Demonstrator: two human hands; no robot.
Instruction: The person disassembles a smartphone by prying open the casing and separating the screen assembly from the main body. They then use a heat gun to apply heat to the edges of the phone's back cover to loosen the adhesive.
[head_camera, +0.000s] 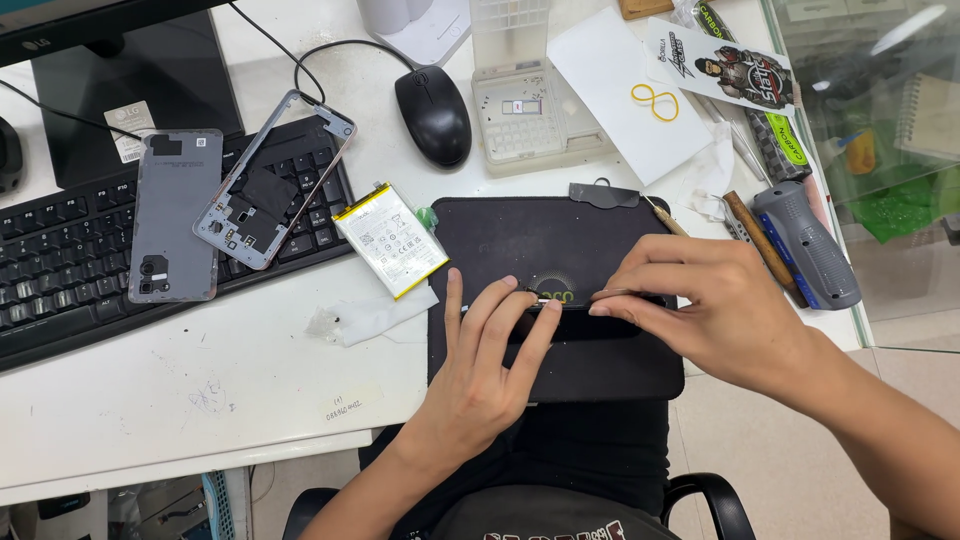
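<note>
Head view: left hand (478, 370) fingers spread flat, pressing slim dark phone part (575, 318) onto black rubber work mat (500, 240); right hand (715, 305) pinching thin metal tool (612, 294) against same part; white rectangular battery (390, 240) just beside mat, touching black keyboard (60, 260)

The battery (391, 240) lies between the keyboard (60, 260) and the mat (540, 250), mouse (433, 114) behind.

I count two hands, the left hand (478, 375) and the right hand (706, 305). On the worktop (180, 390) I see one keyboard (60, 260), one mouse (433, 113), one battery (391, 240), one black mat (560, 250), one grey back cover (177, 213) and one phone frame (275, 180).
</note>
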